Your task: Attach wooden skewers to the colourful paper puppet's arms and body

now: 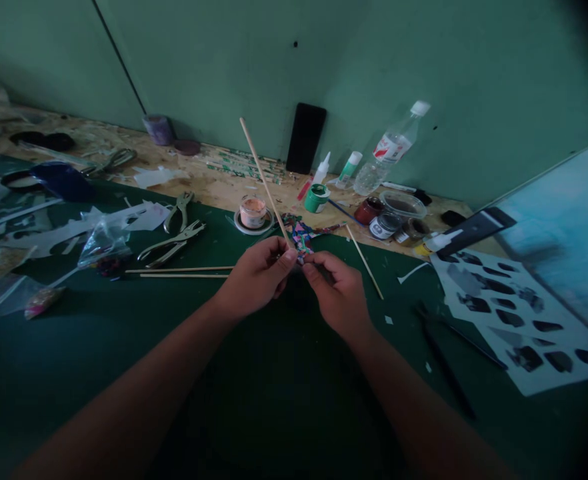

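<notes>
Between thumb and fingers, my left hand [259, 268] pinches the lower end of a thin wooden stick [265, 180], which slants up and to the left. My right hand [338, 285] is closed on the near edge of a small multicoloured cutout figure [301, 235]. The two thumbs almost meet where stick and cutout come together; whether these are joined there is hidden by the fingers. Beyond my hands stands an open jar of peach paint [253, 212] on its lid. More wooden sticks [187, 275] lie left of my left hand, and another stick [365, 262] lies right of my right hand.
Hole-punch pliers [174, 241], a plastic bag [105, 239] and paper scraps lie left. Behind are a green paint jar [317, 198], a glue bottle [321, 169], a black phone [307, 138] and a water bottle [391, 150]. Scissors [444, 360] and a cut-up sheet [517, 320] lie right.
</notes>
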Available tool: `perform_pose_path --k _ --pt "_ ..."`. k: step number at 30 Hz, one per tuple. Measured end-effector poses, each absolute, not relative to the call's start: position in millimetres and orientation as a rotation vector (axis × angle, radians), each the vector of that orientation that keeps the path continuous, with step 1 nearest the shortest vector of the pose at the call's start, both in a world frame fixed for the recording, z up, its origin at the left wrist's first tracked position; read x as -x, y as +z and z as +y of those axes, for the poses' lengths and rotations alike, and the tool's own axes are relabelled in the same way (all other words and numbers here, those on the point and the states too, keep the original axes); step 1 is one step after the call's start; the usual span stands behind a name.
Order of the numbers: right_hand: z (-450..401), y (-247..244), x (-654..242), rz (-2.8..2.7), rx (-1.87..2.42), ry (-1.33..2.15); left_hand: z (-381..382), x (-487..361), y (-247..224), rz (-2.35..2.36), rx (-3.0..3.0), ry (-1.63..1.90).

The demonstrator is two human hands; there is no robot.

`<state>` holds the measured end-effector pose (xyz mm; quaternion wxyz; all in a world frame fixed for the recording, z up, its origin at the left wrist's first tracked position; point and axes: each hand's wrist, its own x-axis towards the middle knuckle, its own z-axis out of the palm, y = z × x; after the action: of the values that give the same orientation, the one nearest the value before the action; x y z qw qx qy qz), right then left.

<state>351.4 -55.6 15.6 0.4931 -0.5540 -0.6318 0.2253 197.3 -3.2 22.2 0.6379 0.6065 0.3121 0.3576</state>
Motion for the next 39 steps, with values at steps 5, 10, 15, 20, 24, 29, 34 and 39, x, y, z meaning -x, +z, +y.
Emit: perform_pose_path --k 5,10,15,20,24,29,34,39 --pt "-52 19 -356 -1.671 1.263 0.426 -2 -191 27 0.788 -1.54 0.839" --pt "-50 18 -360 -1.766 1.221 0.386 0 -188 31 0.833 -1.697 0.824" --pt "-52 19 -358 -1.767 1.238 0.4 1 -187 30 0.809 -1.619 0.796" --pt "-55 19 -352 -1.7 1.27 0.436 -1 -190 24 0.741 -1.458 0.737" --pt "-55 17 -348 -1.647 1.306 0.429 -4 -196 18 0.709 -1.415 0.784" --pt "-54 15 -347 -1.639 1.344 0.334 -9 -204 17 0.699 -1.389 0.858" --pt "-56 15 -345 -1.62 1.353 0.245 -14 -207 16 0.692 -1.375 0.915" --pt "-56 13 -342 -1.603 1.33 0.265 -15 -207 15 0.729 -1.428 0.953"
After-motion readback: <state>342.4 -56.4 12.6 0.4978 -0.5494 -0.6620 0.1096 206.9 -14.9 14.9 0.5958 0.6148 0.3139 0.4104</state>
